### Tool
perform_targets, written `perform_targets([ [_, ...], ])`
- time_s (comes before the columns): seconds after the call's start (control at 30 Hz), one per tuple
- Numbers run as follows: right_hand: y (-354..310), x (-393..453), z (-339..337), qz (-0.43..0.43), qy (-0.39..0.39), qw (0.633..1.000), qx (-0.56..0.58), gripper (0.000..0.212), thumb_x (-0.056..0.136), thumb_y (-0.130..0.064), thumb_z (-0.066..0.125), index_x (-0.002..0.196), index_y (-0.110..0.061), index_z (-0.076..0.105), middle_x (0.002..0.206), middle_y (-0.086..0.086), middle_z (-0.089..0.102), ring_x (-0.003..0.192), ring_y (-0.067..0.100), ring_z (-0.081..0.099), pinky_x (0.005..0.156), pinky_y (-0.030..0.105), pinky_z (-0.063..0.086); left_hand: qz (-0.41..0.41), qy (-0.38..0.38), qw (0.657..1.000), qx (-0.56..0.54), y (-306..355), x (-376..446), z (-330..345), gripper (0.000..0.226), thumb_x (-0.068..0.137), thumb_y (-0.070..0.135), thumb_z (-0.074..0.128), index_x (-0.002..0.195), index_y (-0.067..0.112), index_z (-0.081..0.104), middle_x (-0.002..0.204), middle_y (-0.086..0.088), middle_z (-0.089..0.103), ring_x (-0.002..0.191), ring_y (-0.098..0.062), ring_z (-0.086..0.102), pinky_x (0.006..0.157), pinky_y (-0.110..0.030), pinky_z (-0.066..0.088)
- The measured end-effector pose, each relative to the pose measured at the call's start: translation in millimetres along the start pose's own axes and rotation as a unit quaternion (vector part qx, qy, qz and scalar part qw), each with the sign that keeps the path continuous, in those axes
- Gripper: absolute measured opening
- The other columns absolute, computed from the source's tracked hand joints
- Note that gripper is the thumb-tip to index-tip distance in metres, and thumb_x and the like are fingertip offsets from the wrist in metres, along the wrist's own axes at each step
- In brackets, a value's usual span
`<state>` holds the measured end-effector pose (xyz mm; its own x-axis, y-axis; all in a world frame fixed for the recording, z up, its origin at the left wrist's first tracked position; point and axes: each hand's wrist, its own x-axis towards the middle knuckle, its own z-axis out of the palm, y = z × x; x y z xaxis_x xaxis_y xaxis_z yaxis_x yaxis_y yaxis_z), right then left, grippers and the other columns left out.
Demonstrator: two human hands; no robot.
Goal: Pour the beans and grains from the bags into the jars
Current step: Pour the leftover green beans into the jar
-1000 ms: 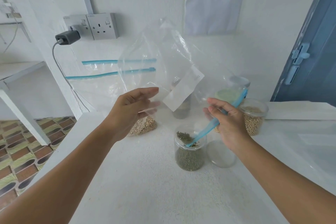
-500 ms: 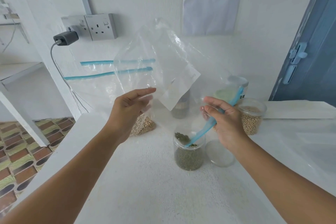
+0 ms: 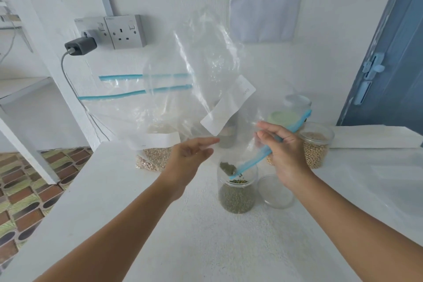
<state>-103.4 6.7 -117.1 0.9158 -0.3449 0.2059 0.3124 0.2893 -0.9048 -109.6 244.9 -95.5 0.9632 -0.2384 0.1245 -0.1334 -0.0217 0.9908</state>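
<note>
A nearly empty clear zip bag (image 3: 206, 71) is held upside down, its blue zip mouth dipping into an open jar of green beans (image 3: 237, 194). A few green beans cling inside the bag just above the jar's rim. My right hand (image 3: 285, 153) pinches the blue zip edge beside the jar. My left hand (image 3: 190, 160) reaches under the bag's lower left side with its fingers stretched out and blurred, touching the plastic. A second zip bag of pale beans (image 3: 155, 155) leans against the wall behind my left hand.
The jar's clear lid (image 3: 278, 191) lies on the white counter (image 3: 183, 236) to its right. A jar of tan beans (image 3: 317, 146) and a green-lidded jar (image 3: 288, 117) stand at the back right, another jar (image 3: 226, 137) behind the bag. A plugged charger (image 3: 80, 46) hangs at the wall socket.
My left hand has slid right and down along the bag toward the jar, its fingers now straighter. My right hand still holds the zip edge over the jar.
</note>
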Motion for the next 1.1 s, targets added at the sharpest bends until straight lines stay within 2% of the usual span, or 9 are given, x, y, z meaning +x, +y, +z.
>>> perform_targets([
  [0.13,2.5,-3.4,-0.5,-0.012,-0.034,0.998,-0.044,0.020,0.087,-0.008,0.080,0.092,-0.027,0.085,0.125,-0.006,0.073,0.121,0.027,0.068,0.093,0.034,0.058,0.038,0.027,0.999,-0.020,12.4,11.6,6.4,0.026,0.099,-0.001,0.065,0.105,0.018,0.081,0.106,0.008,0.079,0.096,-0.001,0.069,0.092,-0.021,0.051],
  [0.23,2.3,-4.1,-0.7,0.001,-0.035,0.999,0.004,0.022,0.086,0.000,0.078,0.089,-0.021,0.085,0.129,-0.001,0.072,0.121,0.024,0.068,0.090,0.033,0.060,0.041,0.030,0.998,-0.045,15.4,16.9,9.0,0.019,0.097,-0.002,0.068,0.102,0.011,0.081,0.111,-0.001,0.079,0.109,-0.018,0.073,0.102,-0.035,0.056],
  [0.3,1.9,-4.3,-2.4,0.012,-0.031,0.999,0.035,0.021,0.085,0.002,0.076,0.090,-0.017,0.084,0.127,0.001,0.073,0.119,0.030,0.069,0.085,0.028,0.060,0.041,0.026,0.997,-0.061,15.5,17.9,10.1,0.021,0.098,-0.003,0.066,0.098,0.010,0.082,0.111,-0.005,0.079,0.112,-0.024,0.073,0.105,-0.040,0.056],
  [0.5,3.2,-5.2,-2.6,-0.002,-0.023,0.999,0.037,0.017,0.075,-0.007,0.079,0.090,-0.014,0.084,0.123,0.005,0.075,0.112,0.034,0.071,0.084,0.026,0.060,0.038,0.021,0.998,-0.053,15.1,20.0,12.7,0.028,0.101,-0.004,0.061,0.095,0.012,0.082,0.113,0.000,0.079,0.112,-0.020,0.072,0.108,-0.043,0.054],
  [0.6,4.9,-3.8,-2.9,-0.005,-0.011,0.999,0.045,0.016,0.079,-0.001,0.077,0.091,-0.011,0.082,0.123,0.005,0.075,0.111,0.031,0.072,0.085,0.027,0.060,0.042,0.016,0.998,-0.053,16.2,23.5,13.5,0.030,0.101,-0.004,0.062,0.093,0.015,0.083,0.114,0.000,0.078,0.114,-0.021,0.071,0.109,-0.047,0.053],
  [0.7,8.1,-2.5,-4.4,-0.015,-0.008,0.998,0.056,0.027,0.088,0.010,0.071,0.084,-0.014,0.083,0.120,0.004,0.076,0.115,0.025,0.072,0.089,0.028,0.060,0.039,-0.001,0.998,-0.049,13.8,24.8,13.2,0.033,0.100,-0.002,0.064,0.090,0.021,0.085,0.117,0.002,0.078,0.117,-0.022,0.070,0.111,-0.050,0.051],
  [0.83,11.5,-2.0,-5.5,-0.031,0.000,0.998,0.056,0.034,0.091,0.012,0.067,0.077,-0.014,0.082,0.119,0.008,0.076,0.117,0.016,0.071,0.093,0.030,0.058,0.017,-0.054,0.998,-0.010,7.8,23.3,11.7,0.026,0.100,0.000,0.065,0.111,0.017,0.081,0.123,0.004,0.076,0.124,-0.013,0.067,0.117,-0.044,0.045],
  [0.93,14.4,-1.1,-5.4,-0.047,0.005,0.999,0.023,0.039,0.093,0.010,0.066,0.073,-0.019,0.082,0.116,0.002,0.077,0.114,0.014,0.071,0.097,0.033,0.057,0.006,-0.094,0.995,0.034,0.5,22.2,12.9,0.028,0.100,0.000,0.064,0.117,0.017,0.079,0.126,0.004,0.075,0.127,-0.012,0.064,0.120,-0.044,0.042],
  [1.1,15.6,-2.4,-9.1,-0.043,-0.018,0.999,-0.008,0.035,0.094,0.007,0.066,0.081,-0.020,0.082,0.120,-0.007,0.076,0.122,0.016,0.067,0.100,0.033,0.055,0.012,-0.059,0.997,0.051,-0.4,30.4,13.7,0.030,0.099,-0.005,0.062,0.106,0.016,0.082,0.118,0.002,0.078,0.117,-0.020,0.070,0.113,-0.050,0.048],
])
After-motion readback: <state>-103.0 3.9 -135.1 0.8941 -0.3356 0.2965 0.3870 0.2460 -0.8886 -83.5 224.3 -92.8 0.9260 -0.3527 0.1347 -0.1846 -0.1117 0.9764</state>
